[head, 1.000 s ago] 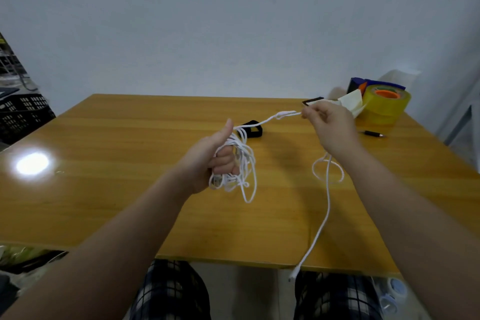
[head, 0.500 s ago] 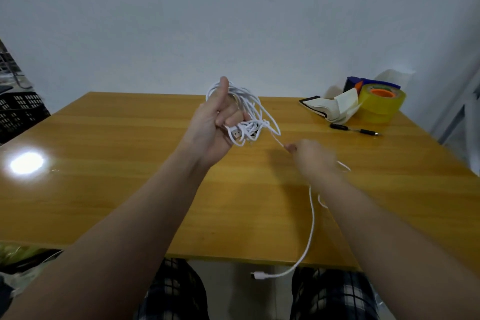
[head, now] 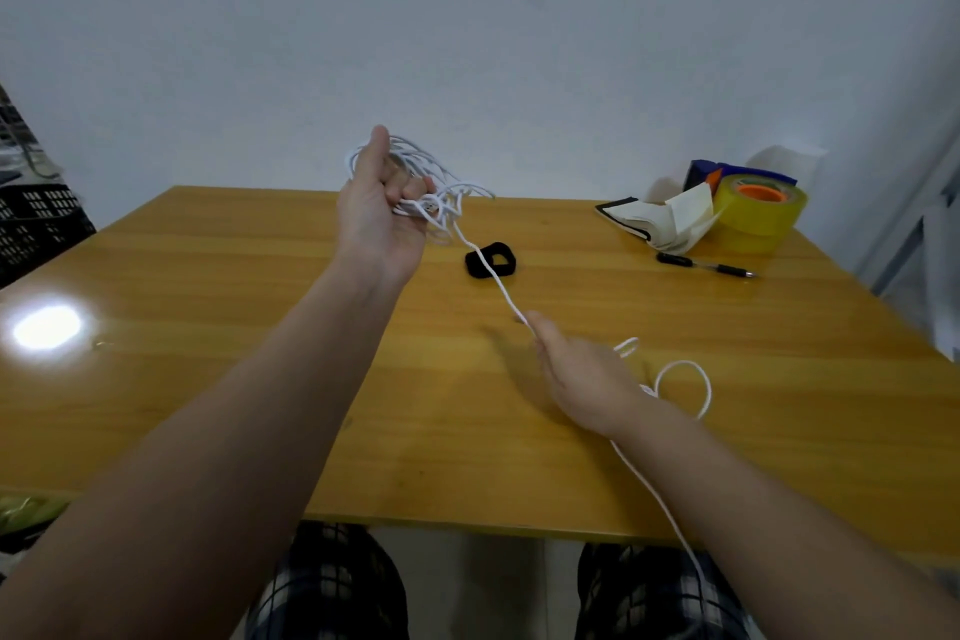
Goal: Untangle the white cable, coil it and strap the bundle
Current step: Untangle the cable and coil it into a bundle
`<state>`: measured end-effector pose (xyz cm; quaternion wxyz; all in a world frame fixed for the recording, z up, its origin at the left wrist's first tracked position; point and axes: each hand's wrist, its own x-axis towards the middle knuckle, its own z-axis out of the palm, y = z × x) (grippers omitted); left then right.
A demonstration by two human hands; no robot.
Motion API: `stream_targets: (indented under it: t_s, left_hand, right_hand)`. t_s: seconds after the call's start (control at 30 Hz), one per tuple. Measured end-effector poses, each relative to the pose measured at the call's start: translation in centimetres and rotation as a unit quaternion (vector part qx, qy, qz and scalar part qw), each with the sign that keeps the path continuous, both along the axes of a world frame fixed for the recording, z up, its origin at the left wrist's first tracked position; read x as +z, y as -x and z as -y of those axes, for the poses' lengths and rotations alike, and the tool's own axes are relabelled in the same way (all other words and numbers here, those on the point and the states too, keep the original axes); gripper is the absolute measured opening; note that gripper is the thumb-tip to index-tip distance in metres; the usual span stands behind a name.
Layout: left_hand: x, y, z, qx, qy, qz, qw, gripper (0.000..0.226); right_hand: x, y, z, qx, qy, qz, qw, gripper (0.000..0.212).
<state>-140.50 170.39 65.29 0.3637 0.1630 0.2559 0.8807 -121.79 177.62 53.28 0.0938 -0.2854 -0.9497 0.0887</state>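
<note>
Wooden table [head: 208,379] against pale wall [head: 519,42]; left hand [head: 376,218] grips white cable [head: 493,283], right hand [head: 582,379] pinches it.

Your left hand [head: 382,224] is raised over the yellow wooden table [head: 208,327], fingers curled round a loose bundle of thin white cable [head: 488,276]. One strand runs down to your right hand [head: 582,374], pinched at the fingertips, and the slack loops beside that wrist. A black strap loop [head: 506,265] lies on the table under the strand.

No text is legible anywhere (nothing on the tape roll [head: 759,211]).
</note>
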Motion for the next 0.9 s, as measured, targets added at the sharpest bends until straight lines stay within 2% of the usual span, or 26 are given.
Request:
stream_targets:
  t_s: [0.1, 0.17, 0.27, 0.37, 0.5, 0.57, 0.63, 0.67, 0.73, 0.8, 0.83, 0.9]
  left_hand:
    - [-0.1, 0.0, -0.2, -0.003, 0.003, -0.006, 1.0, 0.042]
    - [-0.4, -0.2, -0.4, -0.003, 0.015, -0.019, 1.0, 0.042]
    - [-0.8, -0.5, -1.2, -0.016, 0.041, -0.038, 0.998, 0.043]
    - [-1.5, -1.4, -2.2, -0.038, 0.089, -0.06, 0.993, 0.042]
    - [-2.5, -2.0, -3.0, -0.064, 0.162, -0.122, 0.977, 0.029]
    - [-3.6, -1.2, -2.8, -0.062, 0.238, -0.249, 0.937, 0.032]
    - [-4.9, -0.1, -2.3, -0.073, 0.324, -0.41, 0.85, 0.04]
    - [-5.2, 0.1, -1.8, -0.097, 0.353, -0.463, 0.807, 0.045]
    - [-5.2, -0.1, -0.7, -0.17, 0.386, -0.513, 0.748, 0.072]
    - [-4.5, -1.0, 0.1, -0.201, 0.398, -0.566, 0.693, 0.095]
    - [-4.2, -1.3, 0.2, -0.203, 0.398, -0.595, 0.668, 0.099]
    - [-3.3, -1.9, 0.8, -0.182, 0.394, -0.644, 0.63, 0.09]
  right_hand:
    - [0.0, 0.4, -0.1, 0.021, 0.089, -0.089, 0.992, 0.034]
    - [0.1, 0.7, -0.1, 0.027, 0.083, -0.074, 0.993, 0.036]
    - [0.3, 1.1, 1.0, 0.022, -0.006, 0.027, 0.999, 0.03]
    - [1.5, 1.5, 2.6, 0.083, -0.092, 0.093, 0.988, 0.033]
    - [4.2, 2.1, 4.0, 0.21, -0.187, 0.098, 0.955, 0.029]
    - [6.0, 2.0, 4.0, 0.263, -0.211, 0.034, 0.941, 0.022]
    - [8.0, 1.4, 3.4, 0.274, -0.239, -0.022, 0.931, 0.015]
    - [8.7, 1.1, 2.8, 0.275, -0.255, -0.045, 0.926, 0.014]
    - [9.8, 0.5, 2.1, 0.269, -0.273, -0.087, 0.92, 0.018]
    - [10.5, 0.1, 1.7, 0.246, -0.262, -0.116, 0.926, 0.027]
    - [10.4, -0.1, 1.3, 0.227, -0.256, -0.124, 0.932, 0.029]
    - [10.2, -0.6, 0.3, 0.177, -0.24, -0.138, 0.944, 0.032]
